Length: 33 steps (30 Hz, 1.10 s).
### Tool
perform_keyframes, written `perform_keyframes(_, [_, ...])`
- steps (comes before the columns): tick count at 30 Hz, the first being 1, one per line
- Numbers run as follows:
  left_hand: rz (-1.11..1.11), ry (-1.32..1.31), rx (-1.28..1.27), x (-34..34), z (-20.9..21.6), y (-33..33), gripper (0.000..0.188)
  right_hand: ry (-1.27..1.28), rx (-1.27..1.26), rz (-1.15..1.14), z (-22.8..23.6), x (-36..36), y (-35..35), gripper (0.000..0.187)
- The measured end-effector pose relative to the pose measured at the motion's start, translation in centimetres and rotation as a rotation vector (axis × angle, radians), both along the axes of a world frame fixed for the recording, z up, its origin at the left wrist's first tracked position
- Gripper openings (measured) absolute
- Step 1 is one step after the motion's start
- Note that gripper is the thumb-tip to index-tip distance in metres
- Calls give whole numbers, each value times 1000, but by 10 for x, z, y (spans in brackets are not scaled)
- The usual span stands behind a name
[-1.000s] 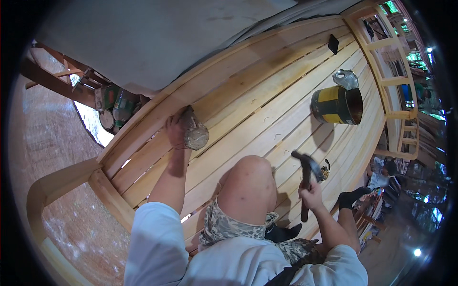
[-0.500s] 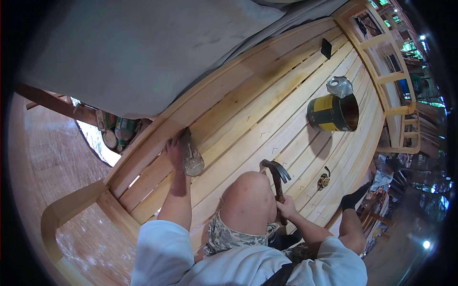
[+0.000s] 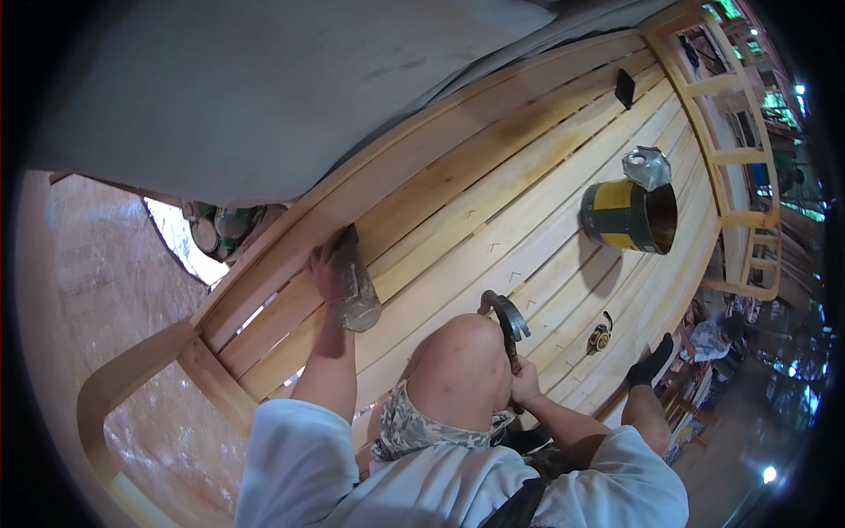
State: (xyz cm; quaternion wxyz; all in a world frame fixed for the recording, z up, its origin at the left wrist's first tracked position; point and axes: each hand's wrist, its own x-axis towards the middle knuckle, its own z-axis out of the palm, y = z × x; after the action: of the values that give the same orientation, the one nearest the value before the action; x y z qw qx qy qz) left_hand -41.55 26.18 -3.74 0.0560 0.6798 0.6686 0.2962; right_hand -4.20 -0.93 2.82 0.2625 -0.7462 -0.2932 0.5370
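My right hand (image 3: 525, 382) grips the wooden handle of a claw hammer (image 3: 505, 315), its dark metal head up beside my bent knee. My left hand (image 3: 326, 271) is closed round the left side of a worn grey-brown block (image 3: 357, 295) with a pale, scuffed end. The block is over the slats of a pale wooden bed-like frame (image 3: 440, 238), near its left rail. Part of the left fingers is hidden behind the block. Small pencil-like angle marks run along several slats.
A green and yellow tin (image 3: 629, 216) with a torn silvery lid stands on the slats. Near it lie a round yellow-black tape measure (image 3: 599, 337) and, farther off, a flat black object (image 3: 625, 89). A grey cover (image 3: 264, 88) hangs over the far left; another person (image 3: 707, 340) is at the right.
The whole view has shifted slightly, with the tin and frame farther right. Both hands keep their holds on the block and hammer, nearly unmoved.
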Motion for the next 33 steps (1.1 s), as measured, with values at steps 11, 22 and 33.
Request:
perform_keyframes(11, [80, -3, -8, 11, -20, 2, 32, -61, 10, 28, 20, 3, 12, 18])
perform_keyframes(22, [74, 3, 52, 36, 5, 9, 25, 86, 315, 42, 108, -25, 178, 34])
perform_keyframes(33, [94, -38, 53, 26, -7, 16, 31, -12, 274, 80, 71, -52, 198, 31])
